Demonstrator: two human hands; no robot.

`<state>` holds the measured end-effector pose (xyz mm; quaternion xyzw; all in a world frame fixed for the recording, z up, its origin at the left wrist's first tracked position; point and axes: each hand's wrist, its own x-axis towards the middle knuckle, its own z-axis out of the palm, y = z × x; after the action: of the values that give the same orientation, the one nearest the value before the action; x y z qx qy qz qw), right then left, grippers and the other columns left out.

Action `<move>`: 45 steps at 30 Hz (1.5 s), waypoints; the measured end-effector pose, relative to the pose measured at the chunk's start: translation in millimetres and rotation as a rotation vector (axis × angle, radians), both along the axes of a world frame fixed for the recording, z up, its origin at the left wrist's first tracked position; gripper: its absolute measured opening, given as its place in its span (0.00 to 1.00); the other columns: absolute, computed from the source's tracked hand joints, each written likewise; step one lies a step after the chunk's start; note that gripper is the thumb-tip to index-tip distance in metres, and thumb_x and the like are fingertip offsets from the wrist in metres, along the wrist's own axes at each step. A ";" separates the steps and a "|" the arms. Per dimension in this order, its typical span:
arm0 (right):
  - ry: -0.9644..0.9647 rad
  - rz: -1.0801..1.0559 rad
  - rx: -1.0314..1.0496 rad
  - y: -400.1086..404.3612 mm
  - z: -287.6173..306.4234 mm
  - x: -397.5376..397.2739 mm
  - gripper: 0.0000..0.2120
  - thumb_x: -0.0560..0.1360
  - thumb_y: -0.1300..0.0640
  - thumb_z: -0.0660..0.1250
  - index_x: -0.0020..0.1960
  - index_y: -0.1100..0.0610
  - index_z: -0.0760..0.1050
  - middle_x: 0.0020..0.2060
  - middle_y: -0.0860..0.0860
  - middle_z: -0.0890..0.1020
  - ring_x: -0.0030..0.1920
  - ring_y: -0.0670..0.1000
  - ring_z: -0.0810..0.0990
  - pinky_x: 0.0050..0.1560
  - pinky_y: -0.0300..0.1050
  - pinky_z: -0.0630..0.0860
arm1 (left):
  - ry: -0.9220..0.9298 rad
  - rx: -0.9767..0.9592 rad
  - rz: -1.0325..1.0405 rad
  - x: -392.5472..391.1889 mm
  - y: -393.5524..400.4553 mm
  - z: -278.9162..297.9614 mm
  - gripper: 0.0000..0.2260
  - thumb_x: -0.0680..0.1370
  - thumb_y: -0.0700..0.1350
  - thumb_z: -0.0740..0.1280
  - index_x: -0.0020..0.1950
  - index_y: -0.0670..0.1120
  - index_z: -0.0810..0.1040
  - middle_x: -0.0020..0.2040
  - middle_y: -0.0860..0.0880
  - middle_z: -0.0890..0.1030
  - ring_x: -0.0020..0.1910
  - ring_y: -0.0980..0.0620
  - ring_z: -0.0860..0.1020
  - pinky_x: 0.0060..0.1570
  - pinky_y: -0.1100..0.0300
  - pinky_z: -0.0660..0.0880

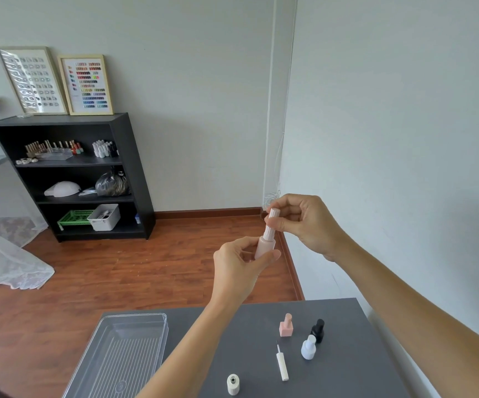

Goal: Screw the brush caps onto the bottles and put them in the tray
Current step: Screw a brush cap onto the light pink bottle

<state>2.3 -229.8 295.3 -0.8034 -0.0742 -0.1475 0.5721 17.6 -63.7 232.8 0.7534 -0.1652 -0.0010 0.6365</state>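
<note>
High above the tray [157, 320], the left hand [239, 268] pinches a pink bottle [264, 248] while right hand [301, 222] fingers clamp its ribbed cap [271, 222]; keeping both aligned should avoid cross-threading as it tightens.

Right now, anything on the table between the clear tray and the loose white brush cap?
Head view: only the person's left forearm crosses above that stretch. The grey table between the clear tray and the white brush cap looks bare.
</note>
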 end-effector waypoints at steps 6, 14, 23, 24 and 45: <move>-0.002 -0.008 0.001 3.6 -6.1 0.1 0.22 0.66 0.45 0.76 0.54 0.53 0.76 0.48 0.49 0.84 0.46 0.47 0.84 0.50 0.42 0.81 | 0.005 0.004 -0.013 4.0 1.9 -1.3 0.10 0.68 0.53 0.80 0.48 0.55 0.86 0.35 0.59 0.85 0.28 0.63 0.76 0.31 0.70 0.72; 0.039 0.113 0.096 3.9 -5.6 -1.0 0.11 0.76 0.68 0.68 0.55 0.59 0.80 0.46 0.56 0.87 0.48 0.55 0.87 0.52 0.45 0.82 | 0.003 0.010 -0.017 7.0 3.5 -10.6 0.08 0.69 0.53 0.79 0.45 0.58 0.85 0.35 0.61 0.84 0.28 0.63 0.75 0.32 0.70 0.72; -0.011 -0.119 -0.007 23.8 -31.6 3.6 0.07 0.72 0.63 0.74 0.49 0.55 0.82 0.41 0.51 0.88 0.44 0.46 0.87 0.52 0.43 0.82 | 0.003 0.020 0.045 6.7 7.0 -31.4 0.08 0.71 0.50 0.78 0.48 0.53 0.87 0.30 0.55 0.81 0.28 0.59 0.71 0.31 0.70 0.69; -0.003 -0.126 -0.001 25.3 -37.6 3.9 0.07 0.72 0.63 0.74 0.49 0.56 0.82 0.41 0.51 0.88 0.44 0.46 0.87 0.51 0.42 0.82 | 0.017 0.028 0.040 6.3 8.9 -35.6 0.08 0.71 0.50 0.78 0.48 0.52 0.87 0.32 0.53 0.84 0.30 0.59 0.74 0.32 0.69 0.71; 0.537 -0.268 -0.309 28.9 -255.6 -2.5 0.03 0.70 0.67 0.70 0.41 0.61 0.79 0.36 0.56 0.85 0.41 0.53 0.83 0.38 0.30 0.72 | 0.521 0.620 -0.291 -31.2 93.2 -246.1 0.34 0.67 0.41 0.79 0.72 0.50 0.73 0.65 0.52 0.76 0.65 0.56 0.73 0.59 0.65 0.67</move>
<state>-0.2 -200.9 39.7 -0.8933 0.1641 0.0083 0.4183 -13.6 29.5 -13.3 0.8524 -0.0952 -0.3307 0.3937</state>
